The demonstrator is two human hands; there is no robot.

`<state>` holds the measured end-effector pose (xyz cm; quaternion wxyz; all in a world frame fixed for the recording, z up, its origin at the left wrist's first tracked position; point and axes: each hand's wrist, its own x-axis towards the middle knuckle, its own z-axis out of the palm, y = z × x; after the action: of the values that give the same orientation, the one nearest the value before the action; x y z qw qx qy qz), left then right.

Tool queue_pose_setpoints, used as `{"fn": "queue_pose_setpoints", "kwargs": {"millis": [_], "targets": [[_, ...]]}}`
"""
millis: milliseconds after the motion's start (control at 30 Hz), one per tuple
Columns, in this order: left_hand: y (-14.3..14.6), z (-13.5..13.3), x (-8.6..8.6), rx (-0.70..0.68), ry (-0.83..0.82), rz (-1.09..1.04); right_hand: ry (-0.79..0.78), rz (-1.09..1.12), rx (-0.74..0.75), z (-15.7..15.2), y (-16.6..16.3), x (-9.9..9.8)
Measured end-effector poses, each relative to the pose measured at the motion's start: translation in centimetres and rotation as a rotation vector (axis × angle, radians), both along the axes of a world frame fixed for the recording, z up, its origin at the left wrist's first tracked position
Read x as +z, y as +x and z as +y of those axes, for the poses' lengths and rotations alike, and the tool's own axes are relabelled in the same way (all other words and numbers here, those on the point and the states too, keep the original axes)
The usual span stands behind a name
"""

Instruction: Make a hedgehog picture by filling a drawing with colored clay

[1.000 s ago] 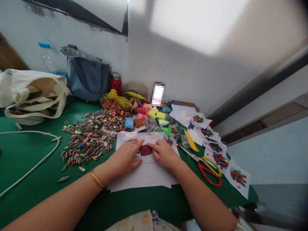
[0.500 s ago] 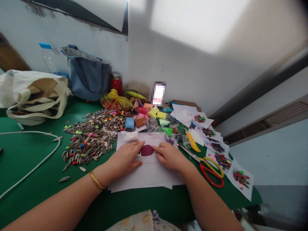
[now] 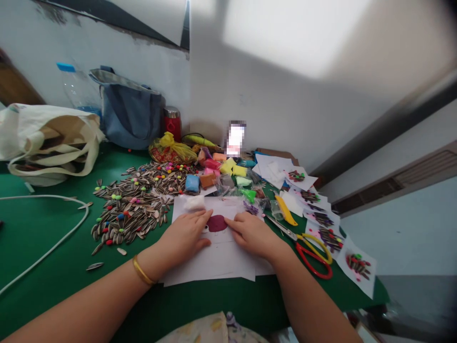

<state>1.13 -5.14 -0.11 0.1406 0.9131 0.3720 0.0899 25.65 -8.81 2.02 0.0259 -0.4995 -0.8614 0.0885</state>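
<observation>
A flattened piece of dark maroon clay (image 3: 217, 223) lies on a small drawing on the white paper (image 3: 228, 267). At its left edge is a small white-and-black eye-like spot. My left hand (image 3: 183, 237) rests flat and open on the sheet, fingertips by the clay's left side and thumb spread. From the other side, my right hand (image 3: 252, 234) touches the clay's right edge with its outstretched index finger; its other fingers are partly curled and hold nothing. A lump of white clay (image 3: 194, 203) lies just above my left fingers.
Sunflower seeds (image 3: 132, 209) with coloured beads are heaped on the left. Packets of coloured clay (image 3: 207, 180) lie behind the paper. To the right are scissors (image 3: 310, 245), a yellow cutter (image 3: 285, 210) and several seed-decorated cards (image 3: 357, 267). Bags (image 3: 132, 114) stand at the back left.
My right index finger has shifted slightly left and now meets the clay's edge. My left hand stays almost where it was.
</observation>
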Motion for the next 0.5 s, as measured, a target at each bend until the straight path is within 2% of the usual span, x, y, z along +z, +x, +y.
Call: {"fn": "queue_pose_setpoints", "kwargs": {"millis": [267, 500], "targets": [[-0.09, 0.11, -0.44, -0.008, 0.024, -0.018, 0.022, 0.028, 0.138, -0.39, -0.05, 0.33], [-0.09, 0.06, -0.38, -0.002, 0.009, -0.024, 0.112, 0.100, 0.139, -0.18, -0.45, -0.26]]}}
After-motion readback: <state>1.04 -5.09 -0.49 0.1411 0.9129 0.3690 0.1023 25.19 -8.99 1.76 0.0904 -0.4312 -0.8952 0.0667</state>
